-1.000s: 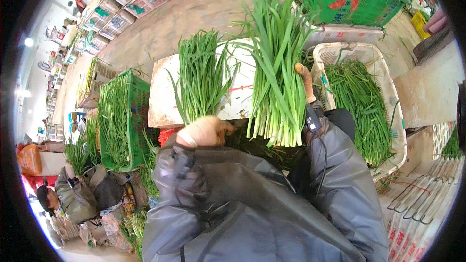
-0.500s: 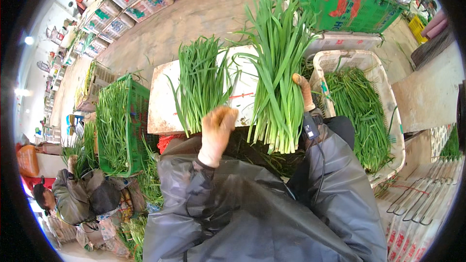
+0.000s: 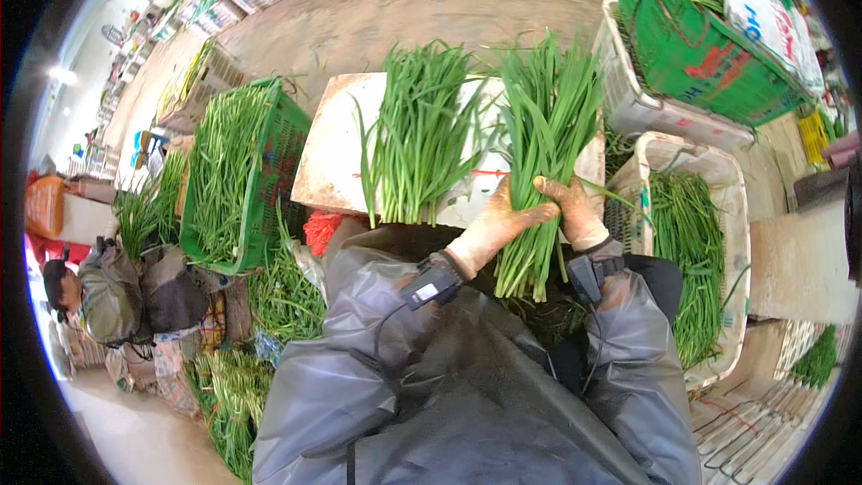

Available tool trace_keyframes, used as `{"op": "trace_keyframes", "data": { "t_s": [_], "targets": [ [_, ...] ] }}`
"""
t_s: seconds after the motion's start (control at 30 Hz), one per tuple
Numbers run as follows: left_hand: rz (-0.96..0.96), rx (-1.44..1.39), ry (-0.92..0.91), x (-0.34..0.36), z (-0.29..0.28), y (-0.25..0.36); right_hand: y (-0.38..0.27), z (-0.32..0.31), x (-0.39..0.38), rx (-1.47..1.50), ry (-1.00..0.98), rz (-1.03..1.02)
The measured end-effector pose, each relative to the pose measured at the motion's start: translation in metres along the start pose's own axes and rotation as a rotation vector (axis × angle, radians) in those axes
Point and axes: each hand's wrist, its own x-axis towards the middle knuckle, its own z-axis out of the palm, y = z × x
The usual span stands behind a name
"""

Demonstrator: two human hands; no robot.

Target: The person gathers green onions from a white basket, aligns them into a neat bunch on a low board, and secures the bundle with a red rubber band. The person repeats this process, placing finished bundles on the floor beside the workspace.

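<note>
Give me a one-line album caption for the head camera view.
Both gloved hands, left hand and right hand, grip a bunch of green chives over a white board.

Both forearms rise from the lower edge in grey sleeves, each with a small dark device strapped at the wrist. The left hand (image 3: pixel 494 224), gloved and soiled, reaches up and to the right, its fingers laid across toward the right hand (image 3: pixel 567 208). The right hand stands more upright, fingers curled shut in a closed grip. The two hands sit just beside each other, fingertips touching.
</note>
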Motion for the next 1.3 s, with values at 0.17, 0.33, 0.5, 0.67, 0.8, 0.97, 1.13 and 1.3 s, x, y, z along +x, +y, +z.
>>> {"op": "trace_keyframes", "data": {
  "t_s": [0.17, 0.33, 0.5, 0.67, 0.8, 0.97, 1.13, 1.3],
  "targets": [
    [0.078, 0.384, -0.007, 0.006, -0.013, -0.006, 0.007, 0.019, 0.006, -0.178, 0.066, -0.174],
    [0.365, 0.416, 0.021, 0.017, -0.044, 0.006, -0.011, 0.056, 0.017, -0.283, 0.105, -0.356],
    [0.407, 0.327, 0.079, 0.018, -0.107, 0.031, -0.030, 0.121, 0.054, -0.286, 0.050, -0.397],
    [0.275, 0.358, 0.349, 0.010, -0.190, 0.014, -0.001, 0.177, 0.120, -0.229, -0.077, -0.257],
    [-0.085, 0.730, 0.492, 0.009, -0.223, -0.028, 0.060, 0.197, 0.160, -0.822, 0.106, 0.055],
    [-0.242, 0.677, 0.500, 0.013, -0.242, -0.048, 0.095, 0.182, 0.165, -0.636, 0.129, -0.134],
    [-0.198, 0.935, 0.587, 0.004, -0.251, -0.056, 0.092, 0.167, 0.150, -0.637, 0.148, -0.178],
    [0.054, 0.640, 0.642, 0.000, -0.251, -0.074, 0.109, 0.162, 0.136, -0.572, 0.204, -0.307]
  ]
}}
